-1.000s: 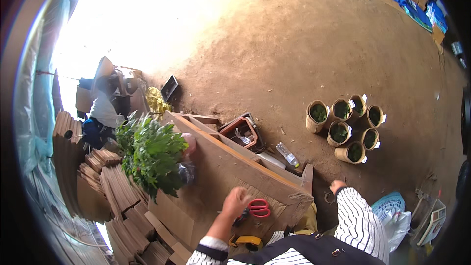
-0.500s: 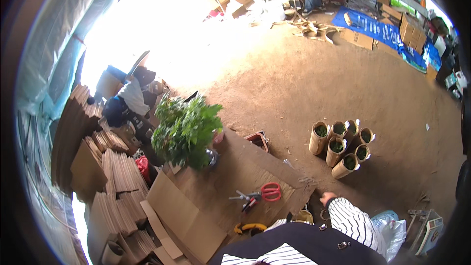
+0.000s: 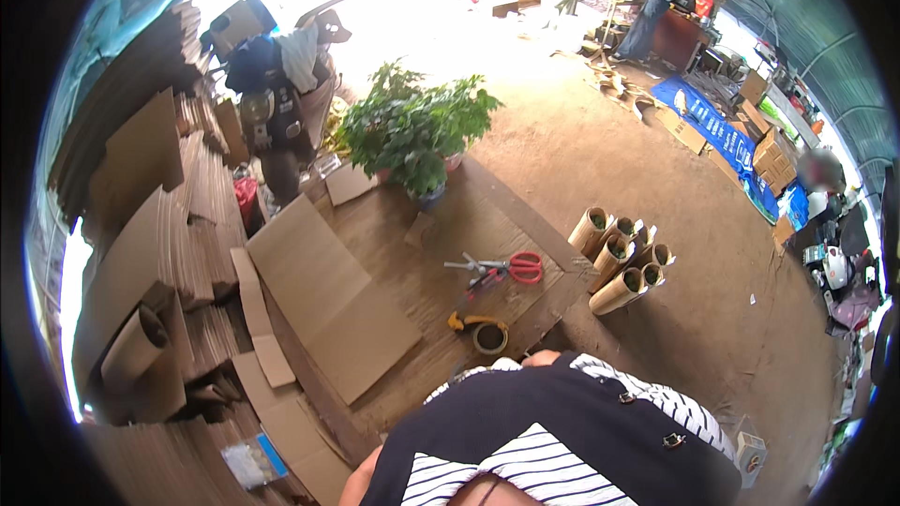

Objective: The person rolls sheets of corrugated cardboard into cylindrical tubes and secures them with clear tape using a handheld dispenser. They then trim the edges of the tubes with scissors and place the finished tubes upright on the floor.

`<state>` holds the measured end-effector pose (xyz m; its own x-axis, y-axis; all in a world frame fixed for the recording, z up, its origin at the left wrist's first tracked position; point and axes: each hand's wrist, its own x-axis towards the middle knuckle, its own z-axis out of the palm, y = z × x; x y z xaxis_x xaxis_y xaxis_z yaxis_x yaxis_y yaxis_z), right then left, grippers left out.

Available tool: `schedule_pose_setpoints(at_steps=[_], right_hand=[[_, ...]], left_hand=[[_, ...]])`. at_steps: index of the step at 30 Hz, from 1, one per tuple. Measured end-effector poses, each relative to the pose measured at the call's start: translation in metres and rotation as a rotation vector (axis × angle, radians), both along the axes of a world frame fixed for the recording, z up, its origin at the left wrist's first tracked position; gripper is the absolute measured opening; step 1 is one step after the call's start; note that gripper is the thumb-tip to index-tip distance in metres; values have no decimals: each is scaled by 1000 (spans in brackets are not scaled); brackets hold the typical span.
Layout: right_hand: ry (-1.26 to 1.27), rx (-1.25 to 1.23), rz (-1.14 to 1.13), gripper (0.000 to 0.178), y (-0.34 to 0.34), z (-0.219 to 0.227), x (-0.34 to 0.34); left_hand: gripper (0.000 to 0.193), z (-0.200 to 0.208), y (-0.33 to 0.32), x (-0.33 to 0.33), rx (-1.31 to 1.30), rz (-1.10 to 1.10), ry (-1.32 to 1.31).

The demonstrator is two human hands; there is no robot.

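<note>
Bent forward over the low wooden table, I see only a small part of my right hand, past its striped sleeve. Its fingers are hidden, so I cannot tell what it holds. Close by lie a tape roll and a yellow-handled tool. Beyond them rest red-handled scissors, overlapping other metal tools. At the lower edge, left of my dark vest, shows bare skin, perhaps my left hand or arm; no fingers are visible.
Leafy potted plants stand at the table's far end. A folded cardboard sheet covers its left side, beside stacked cardboard. Several cardboard tubes holding greenery stand on the floor to the right. A person stands far back.
My view has shifted, and my body has leaned further over the table. My right hand has moved left from beside the table's corner toward the tape roll, which now shows beside the yellow-handled tool.
</note>
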<state>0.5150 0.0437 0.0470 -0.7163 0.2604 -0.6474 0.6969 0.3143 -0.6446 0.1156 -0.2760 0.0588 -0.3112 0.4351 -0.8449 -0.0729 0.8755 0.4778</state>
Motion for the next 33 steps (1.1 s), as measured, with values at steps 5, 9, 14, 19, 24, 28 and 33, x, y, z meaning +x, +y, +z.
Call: schedule_pose_setpoints(at_steps=[5, 9, 14, 19, 24, 28, 33], right_hand=[[-136, 358, -23, 32, 14, 51, -45], [-140, 510, 293, 36, 38, 50, -51], [60, 395, 376, 30, 58, -17, -40], [-73, 346, 432, 33, 63, 9, -51], [-103, 327, 613, 29, 81, -16, -35], [-59, 265, 682, 30, 74, -24, -47], [-86, 306, 644, 28, 63, -44, -73]], left_hand=[[23, 4, -56, 17, 10, 164, 48], [23, 11, -73, 42, -2, 246, 79], [23, 14, -77, 82, -49, 333, 95], [23, 23, -87, 131, -150, 437, 101], [23, 26, -68, 170, -174, 439, 75], [22, 35, -72, 187, -210, 446, 38], [22, 41, -104, 184, -216, 413, -112]])
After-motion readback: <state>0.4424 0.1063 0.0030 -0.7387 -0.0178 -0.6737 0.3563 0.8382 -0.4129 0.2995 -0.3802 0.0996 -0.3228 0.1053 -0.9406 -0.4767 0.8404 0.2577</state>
